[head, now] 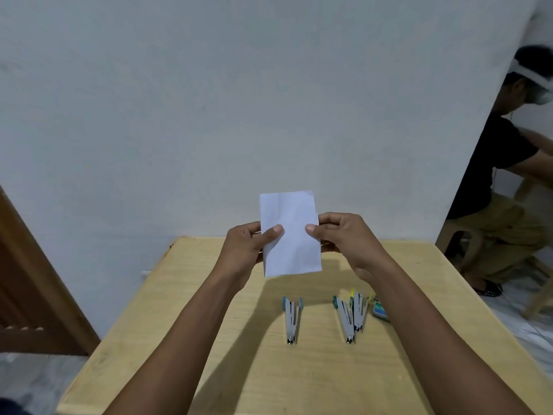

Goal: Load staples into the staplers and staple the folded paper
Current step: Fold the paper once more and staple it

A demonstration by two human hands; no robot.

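Observation:
A folded white paper point(290, 235) is held upright above the far part of the wooden table point(167, 310). My left hand point(245, 250) pinches its left edge, and my right hand point(344, 238) pinches its right edge. Three staplers lie on the table below the paper, hinged open with their metal magazines showing. One with teal trim point(291, 320) lies alone at the left. A second teal one point(345, 320) and a yellow-trimmed one point(358, 313) lie close together at the right. A small green staple box point(380, 310) sits beside them, partly hidden by my right forearm.
A white wall rises just behind the table. A brown wooden door point(30, 295) stands at the left. At the right, another person point(508, 187) sits crouched on a stool beyond the table's edge. The floor is pale tile.

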